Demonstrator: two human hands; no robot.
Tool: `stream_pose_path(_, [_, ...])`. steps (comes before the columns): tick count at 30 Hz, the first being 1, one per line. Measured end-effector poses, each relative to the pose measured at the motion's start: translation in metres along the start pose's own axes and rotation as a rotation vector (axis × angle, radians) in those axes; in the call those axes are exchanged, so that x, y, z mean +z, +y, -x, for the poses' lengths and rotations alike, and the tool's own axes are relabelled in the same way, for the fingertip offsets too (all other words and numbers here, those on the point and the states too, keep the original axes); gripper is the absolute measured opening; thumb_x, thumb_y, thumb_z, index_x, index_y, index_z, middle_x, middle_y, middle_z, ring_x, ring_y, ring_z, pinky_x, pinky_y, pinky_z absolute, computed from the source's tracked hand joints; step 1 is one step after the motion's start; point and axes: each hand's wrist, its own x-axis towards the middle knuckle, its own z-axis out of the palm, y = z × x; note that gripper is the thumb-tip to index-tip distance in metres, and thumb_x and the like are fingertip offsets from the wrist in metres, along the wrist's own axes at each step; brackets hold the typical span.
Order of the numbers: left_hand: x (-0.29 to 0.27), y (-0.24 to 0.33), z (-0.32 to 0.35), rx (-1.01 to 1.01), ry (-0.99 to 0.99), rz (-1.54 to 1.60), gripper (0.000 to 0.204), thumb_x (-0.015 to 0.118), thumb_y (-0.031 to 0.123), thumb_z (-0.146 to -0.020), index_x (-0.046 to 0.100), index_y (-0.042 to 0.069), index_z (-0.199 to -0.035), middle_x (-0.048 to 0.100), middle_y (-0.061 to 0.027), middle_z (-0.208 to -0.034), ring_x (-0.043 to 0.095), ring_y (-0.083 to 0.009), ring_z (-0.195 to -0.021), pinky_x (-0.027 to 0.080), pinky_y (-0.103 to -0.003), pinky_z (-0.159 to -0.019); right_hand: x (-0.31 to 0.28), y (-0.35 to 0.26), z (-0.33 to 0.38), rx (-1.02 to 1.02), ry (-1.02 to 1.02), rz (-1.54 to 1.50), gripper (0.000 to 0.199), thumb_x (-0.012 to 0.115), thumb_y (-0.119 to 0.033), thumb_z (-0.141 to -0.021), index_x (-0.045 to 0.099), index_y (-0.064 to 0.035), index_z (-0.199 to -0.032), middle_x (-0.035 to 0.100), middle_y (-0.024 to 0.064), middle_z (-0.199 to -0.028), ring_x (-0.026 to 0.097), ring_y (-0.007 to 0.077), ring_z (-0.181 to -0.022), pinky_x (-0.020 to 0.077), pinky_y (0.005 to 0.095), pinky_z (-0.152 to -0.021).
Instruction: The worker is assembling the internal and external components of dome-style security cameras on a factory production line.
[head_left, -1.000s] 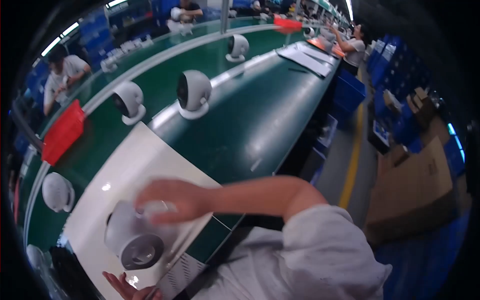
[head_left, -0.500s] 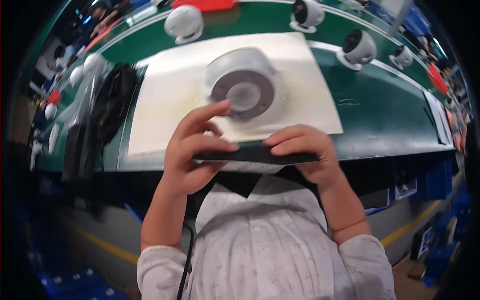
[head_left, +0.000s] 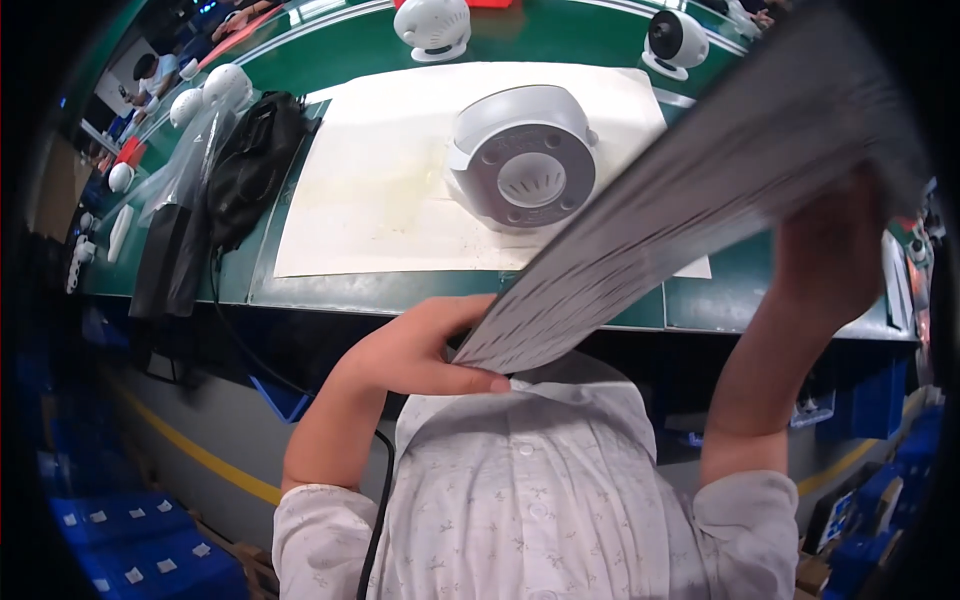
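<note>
A: What are the hands on?

B: Both hold a large printed sheet (head_left: 700,200), tilted up from near the chest toward the far right. The left hand (head_left: 420,350) grips its near corner, thumb along the lower edge; the right hand (head_left: 840,250) holds the raised right edge.

A: And on the bench?

B: A white mat (head_left: 380,180) lies on the green table (head_left: 720,290). On it sits a round white device (head_left: 520,160), its grey circular face turned toward the person, just beyond the sheet.

A: Anything to the left?

B: A black bag (head_left: 250,160) beside the mat. Farther off, two more white devices (head_left: 432,25) (head_left: 675,40) stand apart.
</note>
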Motion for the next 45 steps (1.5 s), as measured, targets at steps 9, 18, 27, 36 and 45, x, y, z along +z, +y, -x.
stream_pose_path(9, [-0.006, 0.04, 0.0, 0.135, 0.469, -0.631, 0.049, 0.051, -0.012, -0.057, 0.057, 0.007, -0.102, 0.06, -0.0137, -0.089, 0.058, -0.0268, -0.082, 0.046, -0.031, -0.071, -0.075, -0.016, 0.016, 0.141, -0.257, -0.398, 0.013, 0.054, -0.024, -0.072, 0.055, -0.0201, -0.061, 0.057, -0.0087, -0.072, 0.051, 0.0118, -0.08, 0.0281, 0.0394, -0.085])
stream_pose_path(18, [-0.011, 0.058, 0.001, 0.411, 0.601, -0.795, 0.049, 0.056, -0.01, -0.054, 0.058, 0.007, -0.1, 0.06, -0.0107, -0.09, 0.059, -0.0254, -0.081, 0.046, -0.028, -0.07, -0.093, 0.027, 0.119, 0.716, -0.692, -0.019, 0.019, 0.06, -0.021, -0.066, 0.061, -0.0026, -0.071, 0.059, 0.011, -0.078, 0.053, 0.0309, -0.091, 0.03, 0.0422, -0.093])
stream_pose_path(27, [0.002, 0.072, -0.013, 0.543, 0.44, -0.14, 0.04, 0.059, -0.002, -0.065, 0.054, -0.004, -0.104, 0.057, -0.012, -0.1, 0.056, -0.0171, -0.09, 0.043, -0.026, -0.08, 0.002, 0.055, 0.081, 0.467, -0.446, 0.428, 0.102, 0.07, 0.0, -0.061, -0.002, -0.0113, -0.133, 0.044, 0.0143, -0.116, 0.044, 0.0206, -0.107, 0.0319, 0.0363, -0.092])
stream_pose_path(36, [0.013, 0.031, 0.008, 0.444, 0.338, 0.064, 0.064, 0.061, 0.01, -0.064, 0.036, 0.002, -0.123, 0.023, -0.0176, -0.134, 0.021, -0.0272, -0.125, 0.022, -0.038, -0.099, 0.021, 0.071, 0.093, 0.21, -0.22, 0.441, 0.069, 0.06, 0.006, -0.071, 0.024, -0.0057, -0.128, 0.051, 0.0073, -0.102, 0.051, 0.0149, -0.094, 0.0396, 0.0269, -0.083])
stream_pose_path(45, [0.018, 0.028, 0.007, 0.449, 0.633, -0.13, 0.056, 0.075, -0.003, -0.056, 0.047, 0.004, -0.104, 0.046, -0.0156, -0.114, 0.05, -0.0158, -0.096, 0.041, -0.025, -0.078, 0.01, 0.069, 0.103, 0.421, -0.199, 0.385, 0.021, 0.066, -0.006, -0.071, 0.055, 0.0002, -0.088, 0.059, 0.0017, -0.082, 0.052, 0.0068, -0.077, 0.0416, 0.0203, -0.069])
